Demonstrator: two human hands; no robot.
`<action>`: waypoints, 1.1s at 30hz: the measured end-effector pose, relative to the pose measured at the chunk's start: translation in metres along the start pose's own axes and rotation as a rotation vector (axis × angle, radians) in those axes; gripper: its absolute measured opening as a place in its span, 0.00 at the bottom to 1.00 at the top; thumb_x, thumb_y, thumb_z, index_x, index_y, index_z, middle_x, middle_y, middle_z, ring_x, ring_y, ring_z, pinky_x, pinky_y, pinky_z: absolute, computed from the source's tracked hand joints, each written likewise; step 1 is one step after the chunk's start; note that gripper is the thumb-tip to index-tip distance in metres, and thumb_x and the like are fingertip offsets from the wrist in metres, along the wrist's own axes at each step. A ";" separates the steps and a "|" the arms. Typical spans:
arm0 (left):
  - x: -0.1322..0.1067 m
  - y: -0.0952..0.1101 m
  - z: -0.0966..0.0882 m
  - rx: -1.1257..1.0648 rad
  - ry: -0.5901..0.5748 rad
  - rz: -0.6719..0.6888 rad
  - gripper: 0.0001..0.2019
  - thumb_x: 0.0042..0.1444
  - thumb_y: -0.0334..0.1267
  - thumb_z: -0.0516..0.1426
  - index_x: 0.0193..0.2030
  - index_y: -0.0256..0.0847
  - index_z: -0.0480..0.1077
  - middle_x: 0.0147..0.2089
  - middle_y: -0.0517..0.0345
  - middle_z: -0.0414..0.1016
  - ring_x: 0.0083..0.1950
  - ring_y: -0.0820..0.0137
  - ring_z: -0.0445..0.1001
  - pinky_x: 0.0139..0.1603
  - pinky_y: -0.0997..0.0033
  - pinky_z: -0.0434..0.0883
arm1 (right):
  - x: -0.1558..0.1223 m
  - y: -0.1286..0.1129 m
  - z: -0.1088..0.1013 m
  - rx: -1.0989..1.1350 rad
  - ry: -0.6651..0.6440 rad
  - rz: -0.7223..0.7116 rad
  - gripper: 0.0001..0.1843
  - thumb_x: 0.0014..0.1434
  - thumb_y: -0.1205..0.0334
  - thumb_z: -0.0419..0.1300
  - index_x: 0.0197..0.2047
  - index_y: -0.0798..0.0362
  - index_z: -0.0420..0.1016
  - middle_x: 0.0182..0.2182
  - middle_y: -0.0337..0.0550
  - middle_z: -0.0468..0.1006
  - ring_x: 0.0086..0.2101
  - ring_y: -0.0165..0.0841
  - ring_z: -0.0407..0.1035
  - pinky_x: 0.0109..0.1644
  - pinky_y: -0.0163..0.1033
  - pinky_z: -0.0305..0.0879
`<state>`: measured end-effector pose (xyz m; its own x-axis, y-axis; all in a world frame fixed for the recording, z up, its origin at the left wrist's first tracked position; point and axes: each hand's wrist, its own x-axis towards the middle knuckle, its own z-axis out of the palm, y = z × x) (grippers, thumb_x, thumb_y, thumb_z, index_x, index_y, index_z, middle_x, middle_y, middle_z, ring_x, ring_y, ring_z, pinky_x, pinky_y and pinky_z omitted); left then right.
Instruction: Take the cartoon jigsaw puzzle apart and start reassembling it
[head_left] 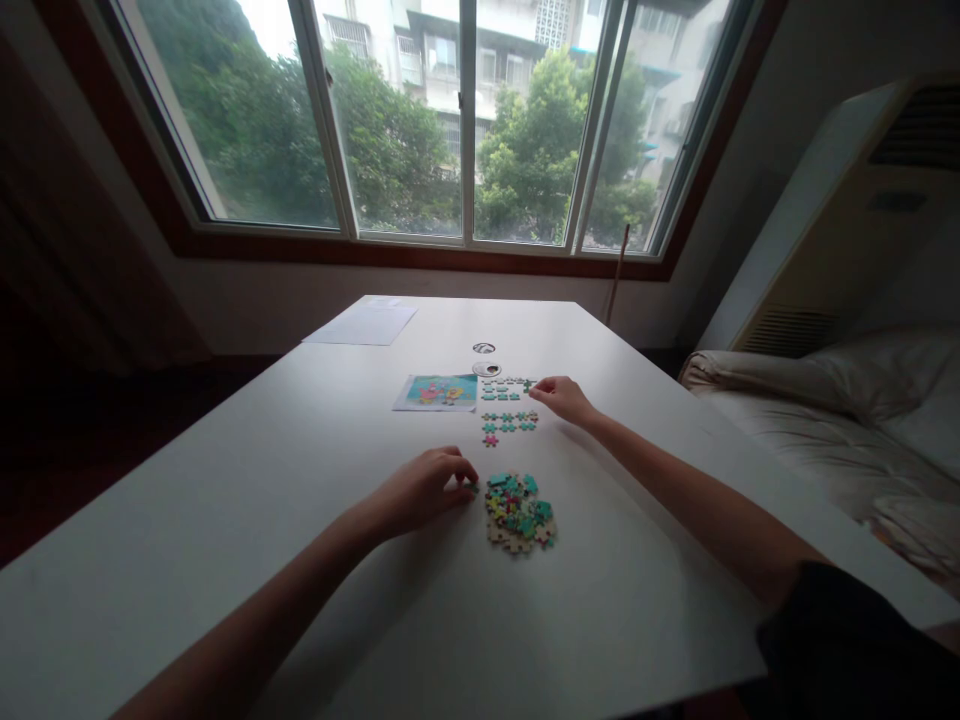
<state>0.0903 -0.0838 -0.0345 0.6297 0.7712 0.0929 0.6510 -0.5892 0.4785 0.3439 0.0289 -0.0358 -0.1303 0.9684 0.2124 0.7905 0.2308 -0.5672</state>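
Note:
A heap of loose jigsaw pieces, teal, yellow and pink, lies on the white table. My left hand rests just left of the heap, fingers curled and pinching a small green piece at its edge. Farther away, rows of sorted teal pieces lie in lines, with a single pink piece below them. My right hand reaches to the right end of the upper row, fingertips pinched on a teal piece there. A printed picture sheet lies left of the rows.
Two small round objects sit behind the rows. A pale sheet of paper lies at the far left of the table. A bed with light bedding stands to the right, under a wall unit. Large windows face the table.

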 end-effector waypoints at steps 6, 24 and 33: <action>-0.001 -0.004 -0.002 0.050 -0.001 -0.022 0.08 0.53 0.34 0.54 0.38 0.40 0.73 0.36 0.55 0.71 0.35 0.70 0.68 0.36 0.74 0.64 | 0.041 0.019 0.010 -0.081 -0.094 0.130 0.13 0.50 0.56 0.58 0.32 0.57 0.79 0.26 0.42 0.78 0.28 0.29 0.69 0.29 0.30 0.59; -0.002 -0.001 -0.005 0.078 -0.029 -0.017 0.10 0.53 0.34 0.53 0.40 0.40 0.73 0.37 0.54 0.70 0.36 0.69 0.69 0.39 0.72 0.65 | 0.054 0.021 0.033 -0.161 -0.021 0.039 0.13 0.50 0.57 0.59 0.37 0.52 0.77 0.33 0.43 0.77 0.33 0.30 0.69 0.35 0.32 0.60; -0.003 0.000 -0.006 0.096 -0.035 -0.023 0.09 0.53 0.34 0.53 0.39 0.40 0.72 0.37 0.53 0.71 0.36 0.68 0.69 0.38 0.72 0.65 | 0.057 0.023 0.038 -0.163 -0.022 0.023 0.13 0.50 0.55 0.59 0.37 0.50 0.77 0.34 0.42 0.77 0.33 0.31 0.69 0.37 0.33 0.61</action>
<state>0.0853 -0.0847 -0.0298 0.6279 0.7766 0.0516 0.7019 -0.5936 0.3938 0.3321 0.0928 -0.0672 -0.1228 0.9755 0.1824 0.8799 0.1921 -0.4346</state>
